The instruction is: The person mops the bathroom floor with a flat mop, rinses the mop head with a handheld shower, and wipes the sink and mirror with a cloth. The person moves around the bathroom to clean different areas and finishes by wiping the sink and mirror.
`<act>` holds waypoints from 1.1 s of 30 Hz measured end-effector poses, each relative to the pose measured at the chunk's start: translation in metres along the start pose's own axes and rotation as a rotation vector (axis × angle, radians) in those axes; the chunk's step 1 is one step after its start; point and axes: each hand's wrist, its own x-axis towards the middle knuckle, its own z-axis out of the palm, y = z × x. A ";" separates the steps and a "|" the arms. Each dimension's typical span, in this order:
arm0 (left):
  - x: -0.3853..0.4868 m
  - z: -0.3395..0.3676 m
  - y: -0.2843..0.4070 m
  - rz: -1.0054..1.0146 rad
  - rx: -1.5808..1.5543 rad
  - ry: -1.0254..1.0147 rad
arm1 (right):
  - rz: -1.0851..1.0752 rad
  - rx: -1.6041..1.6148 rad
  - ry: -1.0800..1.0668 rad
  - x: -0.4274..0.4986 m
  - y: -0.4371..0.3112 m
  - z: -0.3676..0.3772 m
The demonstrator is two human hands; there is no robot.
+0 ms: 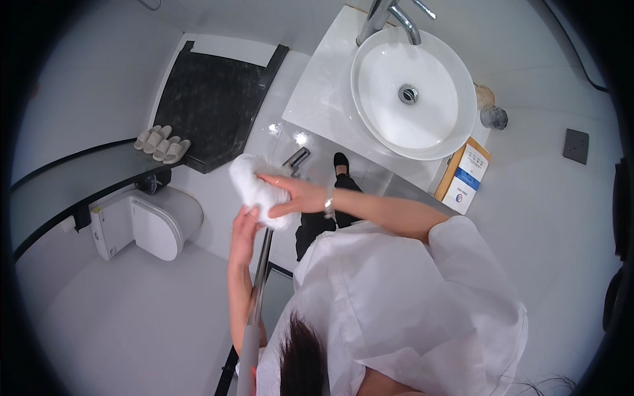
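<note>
A fluffy white pad or cloth (242,175), bunched up, is held between my two hands in front of my body. My right hand (297,193) grips it from the right, thumb and fingers spread over its side. Fingers of my left hand (245,230) pinch its lower edge; part of that hand is hidden behind the material. A metal pole (262,270) with a grey grip (249,346) runs along the inside of my left forearm, its upper end passing behind the pad. Just beyond the pad is a chrome metal piece (297,157), partly hidden.
A round white basin (364,119) with a chrome tap (408,27) stands on a white counter (317,99). Beside it lies a wooden tray (444,178) with a printed card (465,178). Left are a toilet (158,227), slippers (161,143), a glass panel's black edge (69,220) and a dark shower floor (208,94).
</note>
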 end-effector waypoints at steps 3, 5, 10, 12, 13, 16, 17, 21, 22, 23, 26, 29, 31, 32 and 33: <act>-0.021 -0.002 0.000 0.182 0.150 -0.124 | 0.140 -0.167 0.083 0.033 0.025 -0.018; -0.044 -0.016 -0.014 0.129 0.278 0.044 | 0.054 -0.523 0.200 0.061 0.006 -0.085; -0.092 -0.047 -0.080 -0.287 0.206 0.396 | 0.503 -1.502 0.449 0.151 -0.029 -0.269; -0.105 -0.051 -0.101 -0.330 -0.038 0.389 | 0.717 -1.426 0.545 0.170 -0.003 -0.298; -0.107 -0.053 -0.108 -0.282 -0.080 0.422 | 0.641 -1.491 0.609 0.173 0.016 -0.298; -0.107 -0.057 -0.115 0.081 0.462 0.326 | 0.402 -1.652 0.692 0.158 0.067 -0.257; -0.102 -0.062 -0.112 0.235 0.838 0.255 | 0.435 -1.726 0.611 0.146 0.077 -0.234; -0.084 -0.081 -0.083 0.350 0.745 0.196 | 0.294 -1.722 0.612 0.067 0.094 -0.127; -0.078 -0.087 -0.075 0.364 0.789 0.137 | 0.291 -1.570 0.567 0.042 0.097 -0.108; -0.073 -0.094 -0.066 0.384 0.831 0.083 | 0.276 -1.580 0.673 0.016 0.102 -0.090; -0.060 -0.107 -0.050 0.352 0.724 0.071 | 0.561 -1.524 0.774 -0.055 0.125 -0.071; -0.050 -0.119 -0.046 0.371 0.628 0.095 | 0.646 -1.394 0.872 -0.116 0.145 -0.069; -0.045 -0.125 -0.048 0.432 0.652 0.100 | 0.706 -1.303 0.963 -0.151 0.147 -0.068; -0.043 -0.127 -0.051 0.463 0.664 0.101 | 0.824 -1.099 1.054 -0.172 0.142 -0.069; -0.042 -0.129 -0.053 0.474 0.679 0.095 | 0.865 -0.875 1.111 -0.184 0.139 -0.072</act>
